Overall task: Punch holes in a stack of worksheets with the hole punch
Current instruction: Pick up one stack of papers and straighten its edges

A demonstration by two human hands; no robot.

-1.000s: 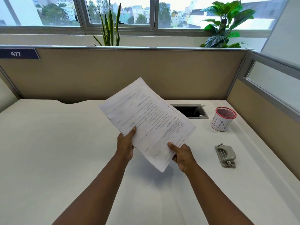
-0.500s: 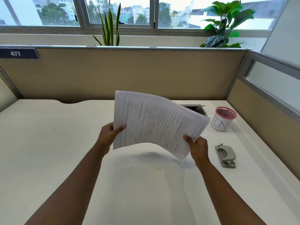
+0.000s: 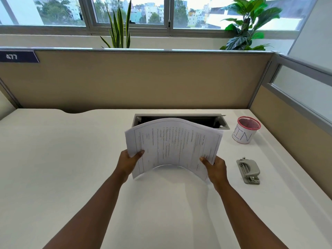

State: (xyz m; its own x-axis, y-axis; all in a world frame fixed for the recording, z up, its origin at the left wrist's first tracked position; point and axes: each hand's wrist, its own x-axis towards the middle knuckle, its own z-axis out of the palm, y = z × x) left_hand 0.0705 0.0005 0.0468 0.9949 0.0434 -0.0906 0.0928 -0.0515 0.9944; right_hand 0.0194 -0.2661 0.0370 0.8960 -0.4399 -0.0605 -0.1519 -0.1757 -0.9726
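Note:
A stack of printed worksheets (image 3: 172,146) is held up over the middle of the white desk (image 3: 62,159), bowed into an arch with its printed side toward me. My left hand (image 3: 128,163) pinches its left edge, thumb on the front. My right hand (image 3: 214,168) pinches its right edge in the same way. The stack's lower corners hang close to the desk surface. A grey hole punch (image 3: 248,171) lies on the desk to the right of my right hand, apart from it and untouched.
A pink-rimmed mesh cup (image 3: 245,130) labelled "BIN" stands at the back right. An open cable hatch (image 3: 179,120) is set into the desk behind the paper. Beige partition walls close the back and right sides.
The stack has turned from a slanted, tilted hold to a level one and come lower toward the desk. Both hands have shifted to its opposite side edges, and the paper now bows upward.

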